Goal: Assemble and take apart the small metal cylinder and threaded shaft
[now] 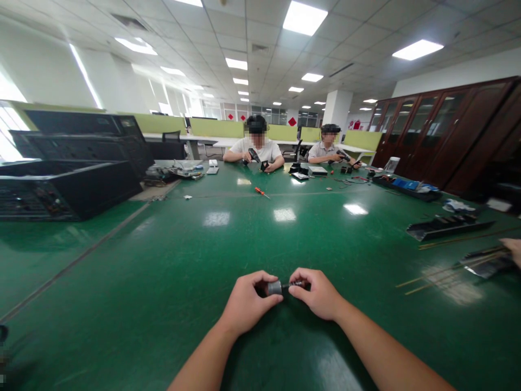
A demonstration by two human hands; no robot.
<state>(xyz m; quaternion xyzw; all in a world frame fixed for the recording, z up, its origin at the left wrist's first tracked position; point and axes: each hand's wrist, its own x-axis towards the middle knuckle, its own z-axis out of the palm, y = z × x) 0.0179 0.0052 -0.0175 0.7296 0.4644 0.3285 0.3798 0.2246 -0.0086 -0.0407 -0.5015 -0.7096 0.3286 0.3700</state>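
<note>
My left hand [250, 301] grips a short grey metal cylinder [274, 288] between thumb and fingers. From the cylinder's right end a thin dark shaft [285, 285] runs toward my right hand [316, 293]. There, thumb and fingers pinch a slim dark metal rod-like part [296, 283], partly covered by the fingers. The two parts lie in one line, but whether they are joined cannot be made out. Both hands are low over the green tabletop [171, 282], close to the front of the view.
Black computer cases [77, 184] are stacked at left. An orange screwdriver [260, 191] lies farther back. Two people work across the table with power drills [254, 155]. At right are a dark metal tray [450, 227], thin brass-coloured rods [439, 274] and another person's hand [513, 250].
</note>
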